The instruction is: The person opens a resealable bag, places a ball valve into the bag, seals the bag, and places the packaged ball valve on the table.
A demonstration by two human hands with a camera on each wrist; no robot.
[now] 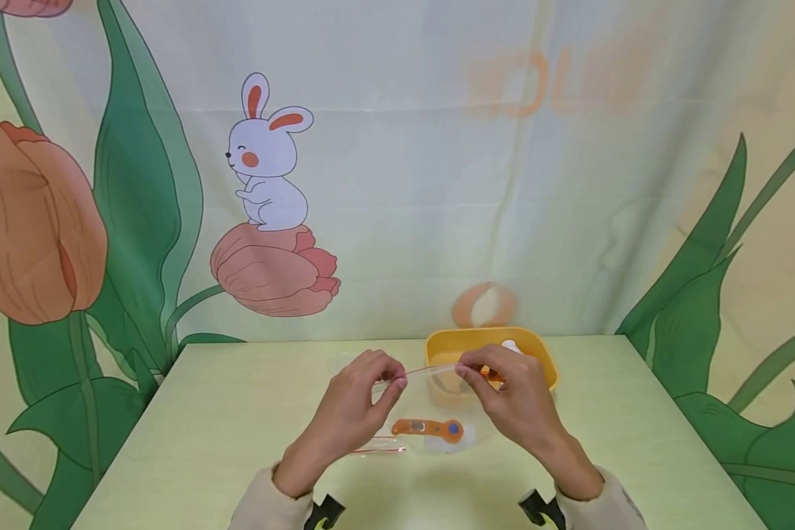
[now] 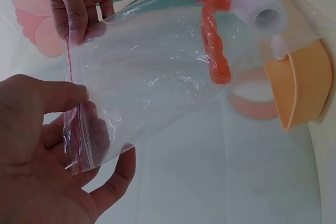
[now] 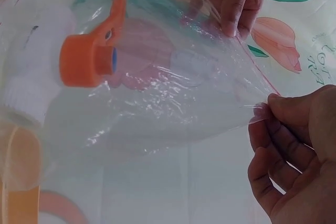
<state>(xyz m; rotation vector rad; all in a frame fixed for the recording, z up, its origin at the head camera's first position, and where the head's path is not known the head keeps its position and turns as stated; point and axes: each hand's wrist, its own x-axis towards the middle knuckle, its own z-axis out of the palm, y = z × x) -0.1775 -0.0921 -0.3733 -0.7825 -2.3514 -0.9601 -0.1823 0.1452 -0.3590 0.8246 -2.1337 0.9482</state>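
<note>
A clear zip-lock bag [image 2: 152, 93] with a red strip along its top edge is stretched between both hands. Inside it, lower down, sits a white plastic tap [image 2: 260, 6] with an orange handle [image 1: 430, 428]; a blue round spot shows on the handle's hub. My left hand [image 1: 354, 405] pinches one end of the bag's top edge between thumb and fingers. At the other end, my right hand [image 3: 294, 145] pinches the same edge between thumb and fingertips. The bag's mouth looks drawn flat; I cannot tell whether its seal is closed.
Behind the right hand stands a yellow basket [image 1: 437, 337] holding white and orange parts. Another clear bag with red strips [image 1: 379, 445] lies on the pale green table [image 1: 205, 442] near the left wrist. A printed curtain [image 1: 404, 184] hangs at the table's back edge.
</note>
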